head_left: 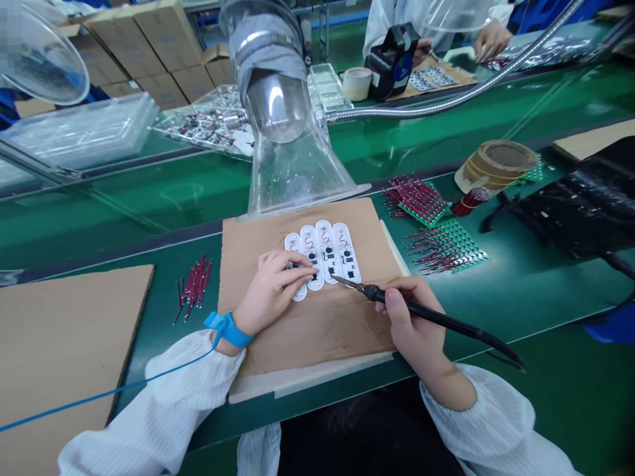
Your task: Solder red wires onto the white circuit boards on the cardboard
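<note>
Several long white circuit boards (325,254) with rounded ends lie side by side on a sheet of brown cardboard (258,357). Each carries small black parts and thin red wires. My left hand (275,284), with a blue strap round its wrist, rests over the two leftmost boards. Its thumb and fingertips are pinched at the second board's lower part; whatever they grip is too small to make out. My right hand (417,317) grips a black soldering iron (426,312), pen-like. The iron's tip points left, at the lower end of the boards on the right.
A clear fume hood (297,172) hangs just behind the cardboard. Red wires (194,287) lie to the left. Wire-filled green boards (449,248), a tape roll (496,165) and a black stand (585,192) are at right. Across the bench, another person's hand (492,41) shows.
</note>
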`<state>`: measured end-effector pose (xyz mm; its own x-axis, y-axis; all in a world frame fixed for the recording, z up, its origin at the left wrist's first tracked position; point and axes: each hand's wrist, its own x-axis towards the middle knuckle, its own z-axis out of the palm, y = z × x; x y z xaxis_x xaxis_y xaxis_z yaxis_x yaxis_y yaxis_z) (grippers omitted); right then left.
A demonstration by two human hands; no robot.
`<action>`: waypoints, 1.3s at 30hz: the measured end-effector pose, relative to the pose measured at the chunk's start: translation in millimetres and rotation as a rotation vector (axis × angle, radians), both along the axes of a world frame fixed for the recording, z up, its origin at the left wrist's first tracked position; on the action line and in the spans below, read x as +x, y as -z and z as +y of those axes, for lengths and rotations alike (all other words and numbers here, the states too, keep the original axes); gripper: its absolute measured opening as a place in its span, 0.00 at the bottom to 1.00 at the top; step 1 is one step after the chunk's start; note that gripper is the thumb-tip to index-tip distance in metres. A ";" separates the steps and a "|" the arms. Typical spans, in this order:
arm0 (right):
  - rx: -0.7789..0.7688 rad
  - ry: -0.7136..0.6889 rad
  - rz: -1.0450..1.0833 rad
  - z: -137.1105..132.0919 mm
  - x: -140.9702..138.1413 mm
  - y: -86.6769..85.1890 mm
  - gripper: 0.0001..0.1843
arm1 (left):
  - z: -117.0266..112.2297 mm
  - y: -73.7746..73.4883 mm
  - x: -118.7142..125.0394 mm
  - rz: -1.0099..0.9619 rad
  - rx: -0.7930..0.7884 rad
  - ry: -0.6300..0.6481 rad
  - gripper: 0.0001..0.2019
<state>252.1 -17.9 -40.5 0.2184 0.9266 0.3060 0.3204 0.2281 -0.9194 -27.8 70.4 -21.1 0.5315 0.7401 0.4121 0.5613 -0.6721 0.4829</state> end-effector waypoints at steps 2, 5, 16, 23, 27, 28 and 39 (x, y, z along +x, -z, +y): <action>0.003 0.003 -0.005 0.3 -0.6 -1.1 0.11 | 0.4 -0.9 1.3 -0.006 -0.047 -0.013 0.10; 0.034 0.033 0.022 1.2 -2.0 -3.0 0.11 | 1.6 -2.4 4.0 -0.003 -0.091 -0.037 0.09; 0.045 0.083 0.040 3.0 -4.4 -6.4 0.15 | 2.6 -1.3 4.3 -0.011 -0.111 -0.026 0.09; 0.036 0.058 0.026 2.0 -3.2 -4.9 0.13 | 2.9 -3.1 2.7 -0.029 -0.121 -0.042 0.12; -0.014 -0.032 -0.028 3.0 -3.0 -4.6 0.11 | 8.2 -7.3 -17.7 -0.087 -0.098 -0.152 0.12; -0.027 -0.062 -0.048 3.5 -3.2 -4.5 0.10 | 9.9 -7.4 -24.6 -0.092 -0.078 -0.182 0.11; -0.092 -0.115 -0.150 9.3 -3.6 -7.3 0.13 | 14.2 -0.2 -42.8 -0.071 -0.049 -0.221 0.11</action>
<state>248.5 -8.6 -33.1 0.0678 0.9683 0.2403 0.4321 0.1886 -0.8819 -70.6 84.6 -20.9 0.3252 0.8553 0.4034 0.6556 -0.5114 0.5556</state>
